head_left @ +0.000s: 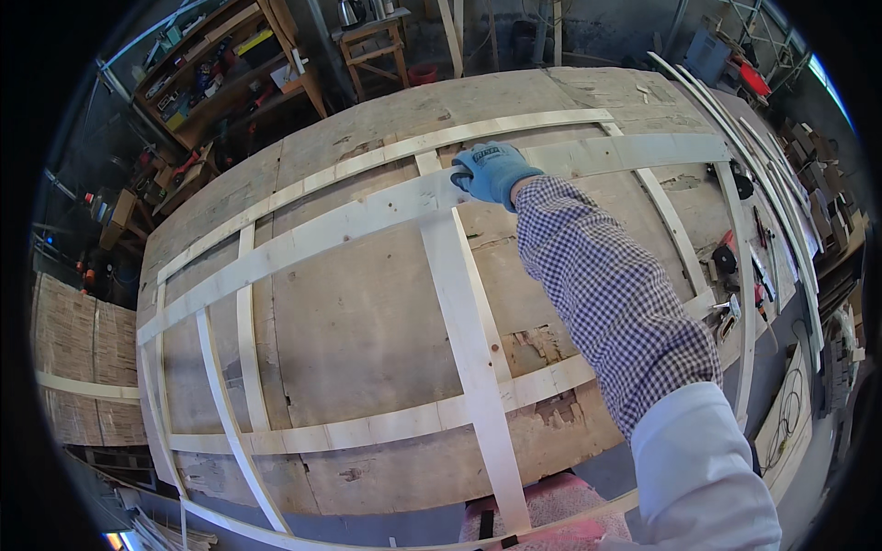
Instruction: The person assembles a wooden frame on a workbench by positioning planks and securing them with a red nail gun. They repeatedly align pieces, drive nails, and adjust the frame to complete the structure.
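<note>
My right hand [498,174], in a blue work glove, reaches far over a flat frame of pale wooden boards. Its fingers are curled closed at the long wide board [349,219], where the middle cross board [466,331] meets it; the underside of the grip is hidden. The cross board runs from there toward me, with a narrower strip [481,296] beside it. Beyond the hand lies a thinner long strip [367,158]. A nearer long rail [386,428] crosses under the middle board. My left hand is out of view.
The frame rests on a large worn plywood worktop [367,331]. At the right lie a black tape measure [725,259], other hand tools and long loose strips [781,197]. A tool shelf [216,69] and wooden stool [374,55] stand behind. Pink-and-white material [560,510] is at the near edge.
</note>
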Action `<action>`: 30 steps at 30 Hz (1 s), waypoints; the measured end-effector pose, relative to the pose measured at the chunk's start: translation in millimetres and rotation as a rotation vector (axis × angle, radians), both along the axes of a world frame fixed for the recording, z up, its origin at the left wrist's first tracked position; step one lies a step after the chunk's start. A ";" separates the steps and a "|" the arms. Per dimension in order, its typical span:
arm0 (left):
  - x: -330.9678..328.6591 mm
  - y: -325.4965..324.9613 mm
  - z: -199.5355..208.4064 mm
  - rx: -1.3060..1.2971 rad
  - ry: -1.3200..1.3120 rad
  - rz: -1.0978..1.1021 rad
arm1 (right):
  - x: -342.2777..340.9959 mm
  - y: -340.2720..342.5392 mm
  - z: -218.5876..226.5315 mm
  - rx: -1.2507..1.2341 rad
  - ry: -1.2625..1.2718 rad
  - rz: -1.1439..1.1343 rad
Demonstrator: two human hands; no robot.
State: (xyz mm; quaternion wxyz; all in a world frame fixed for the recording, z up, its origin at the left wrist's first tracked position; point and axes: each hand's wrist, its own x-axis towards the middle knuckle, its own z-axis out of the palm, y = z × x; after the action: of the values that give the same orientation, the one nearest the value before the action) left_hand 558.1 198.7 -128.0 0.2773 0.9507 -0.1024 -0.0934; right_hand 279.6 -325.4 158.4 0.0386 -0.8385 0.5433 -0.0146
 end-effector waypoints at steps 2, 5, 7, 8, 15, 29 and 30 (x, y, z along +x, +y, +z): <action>-6.8 26.8 -10.4 0.144 -0.077 0.014 | 2.7 -6.2 -44.8 0.017 0.056 -0.002; -13.6 58.8 -19.9 0.324 -0.158 0.026 | -1.0 -16.8 -91.8 0.084 -0.030 -0.017; -15.2 76.1 -24.3 0.428 -0.204 0.041 | -4.5 -27.8 -119.1 0.143 -0.014 0.014; -15.5 86.0 -23.5 0.483 -0.226 0.054 | -3.4 -30.9 -129.0 0.170 -0.006 0.025; -17.8 73.2 53.7 0.461 -0.536 -0.349 | -19.9 -24.4 -206.0 0.023 -0.048 0.121; -133.5 -325.6 101.4 -0.229 -0.245 -1.360 | -616.8 238.1 -213.9 -0.311 -0.173 -1.336; -143.1 -336.1 101.3 -0.138 -0.304 -1.321 | -666.2 250.1 -235.8 -0.225 -0.164 -1.394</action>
State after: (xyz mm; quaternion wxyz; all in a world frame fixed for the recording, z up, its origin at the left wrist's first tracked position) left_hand 414.9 -137.3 -26.7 0.2044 0.6715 -0.7050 -0.1016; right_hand -386.7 -75.3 -77.5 -0.0259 -0.2909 0.9438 -0.1549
